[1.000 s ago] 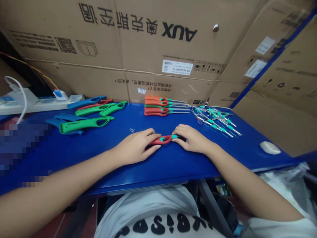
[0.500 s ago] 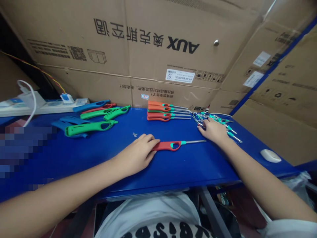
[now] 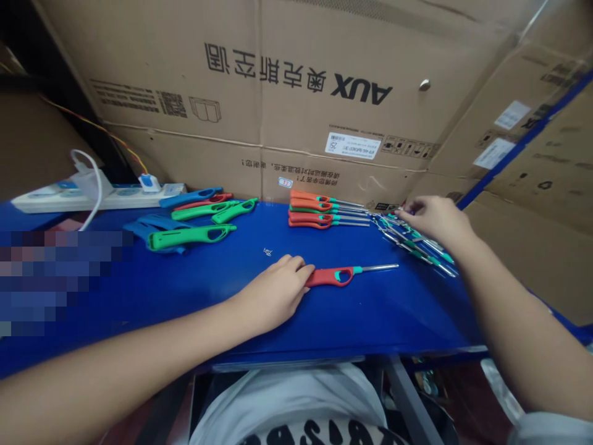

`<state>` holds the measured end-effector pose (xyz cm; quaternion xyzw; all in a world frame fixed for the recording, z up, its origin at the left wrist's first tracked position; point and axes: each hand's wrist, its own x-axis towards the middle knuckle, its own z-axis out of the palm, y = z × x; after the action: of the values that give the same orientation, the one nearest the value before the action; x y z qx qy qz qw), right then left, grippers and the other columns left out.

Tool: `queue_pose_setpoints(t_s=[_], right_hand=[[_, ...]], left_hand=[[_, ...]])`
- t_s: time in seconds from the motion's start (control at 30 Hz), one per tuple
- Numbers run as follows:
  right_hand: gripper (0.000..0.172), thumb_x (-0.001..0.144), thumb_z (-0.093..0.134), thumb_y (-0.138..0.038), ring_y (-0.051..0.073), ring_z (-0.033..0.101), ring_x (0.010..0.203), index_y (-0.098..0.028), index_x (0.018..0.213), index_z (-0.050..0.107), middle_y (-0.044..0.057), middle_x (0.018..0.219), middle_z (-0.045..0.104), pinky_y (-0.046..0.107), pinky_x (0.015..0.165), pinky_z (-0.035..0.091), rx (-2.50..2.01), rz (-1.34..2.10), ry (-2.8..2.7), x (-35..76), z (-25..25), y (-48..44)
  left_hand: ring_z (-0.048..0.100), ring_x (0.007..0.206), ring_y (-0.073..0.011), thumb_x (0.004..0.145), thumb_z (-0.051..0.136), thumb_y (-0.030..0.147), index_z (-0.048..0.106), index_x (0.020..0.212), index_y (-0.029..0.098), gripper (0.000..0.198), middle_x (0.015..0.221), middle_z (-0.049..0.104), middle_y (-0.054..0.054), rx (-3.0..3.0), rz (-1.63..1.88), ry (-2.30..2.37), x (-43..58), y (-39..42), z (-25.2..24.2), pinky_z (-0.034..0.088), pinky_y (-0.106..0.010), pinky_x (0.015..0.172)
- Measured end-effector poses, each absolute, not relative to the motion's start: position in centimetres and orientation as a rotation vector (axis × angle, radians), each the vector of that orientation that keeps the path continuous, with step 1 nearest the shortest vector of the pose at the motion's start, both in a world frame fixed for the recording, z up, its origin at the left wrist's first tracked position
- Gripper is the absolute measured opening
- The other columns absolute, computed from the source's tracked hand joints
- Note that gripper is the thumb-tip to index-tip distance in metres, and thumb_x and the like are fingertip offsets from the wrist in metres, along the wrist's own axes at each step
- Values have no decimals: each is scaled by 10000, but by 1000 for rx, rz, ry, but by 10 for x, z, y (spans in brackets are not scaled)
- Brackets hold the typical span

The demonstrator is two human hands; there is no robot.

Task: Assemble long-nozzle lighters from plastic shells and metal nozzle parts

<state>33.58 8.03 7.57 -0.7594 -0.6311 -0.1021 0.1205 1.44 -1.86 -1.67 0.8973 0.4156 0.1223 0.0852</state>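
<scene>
My left hand is closed round the handle of a red stick lighter, which lies on the blue table with its metal tube pointing right. The palm and fingers hide the handle's rear end. Over at the right, my right hand is at the far side of a pile of lighter tubes with turquoise parts and thin wires. Its thumb and fingertips are pinched together; what is between them is too small to make out. A stack of orange, green and red stick lighters lies left of that pile.
Green handle shells, with blue and red ones around them, lie at the left. Behind them runs a white power strip with plugged-in cables. A large cardboard sheet stands along the table's back. Small metal bits lie mid-table.
My right hand has risen from the tube pile and moved toward its far side, fingertips now pinched. My left hand keeps hold of the red lighter. The whole view has shifted slightly left.
</scene>
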Motion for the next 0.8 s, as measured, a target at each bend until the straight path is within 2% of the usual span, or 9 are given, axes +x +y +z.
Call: queue_pose_setpoints(t_s=[0.1,0.17,0.23,0.4,0.5,0.67,0.8], right_hand=[[196,784,778,-359,214,658,752,-184,860,734,70,777,713,318,648,442,-1781,-213,-1821,315,88,78],[180,770,789,-333,174,616,638,-175,829,726,45,686,674,302,597,437,-1498,-17,-1802,292,87,75],[163,775,783,-319,159,588,588,-185,836,712,32,684,672,290,547,435,-1243,211,-1833,262,78,72],[96,905,645,-294,131,579,588,-201,929,653,13,755,690,273,566,446,-944,293,-2000,196,36,62],[130,960,590,-325,120,569,576,-202,947,630,12,776,700,270,570,425,-880,313,-2070,180,14,57],[154,970,597,-364,151,666,697,-212,970,628,25,864,745,274,623,488,-802,507,-1975,179,-4,54],[142,958,611,-353,151,674,698,-218,985,646,26,908,765,283,661,515,-820,504,-2008,180,-9,51]], left_hand=[[571,1084,-300,1002,434,164,583,1333,86,371,1185,617,-156,2712,352,1238,16,-21,-16,517,-462,982],[565,1092,-305,993,429,157,560,1355,84,392,1196,609,-161,2721,356,1230,16,-23,-16,516,-468,987],[559,1104,-303,978,431,139,545,1361,96,403,1224,590,-164,2712,382,1215,16,-24,-16,520,-469,987],[554,1096,-280,952,428,90,541,1323,142,391,1221,558,-147,2674,470,1164,16,-24,-20,520,-466,989],[555,1097,-272,957,420,83,536,1317,144,383,1194,561,-138,2647,498,1143,15,-23,-23,507,-466,1012],[556,1121,-264,961,424,85,529,1324,172,389,1205,561,-124,2607,548,1104,14,-20,-26,503,-460,1028],[540,1187,-278,960,421,75,543,1298,160,370,1255,558,-139,2611,580,1079,13,-17,-29,486,-480,1062]])
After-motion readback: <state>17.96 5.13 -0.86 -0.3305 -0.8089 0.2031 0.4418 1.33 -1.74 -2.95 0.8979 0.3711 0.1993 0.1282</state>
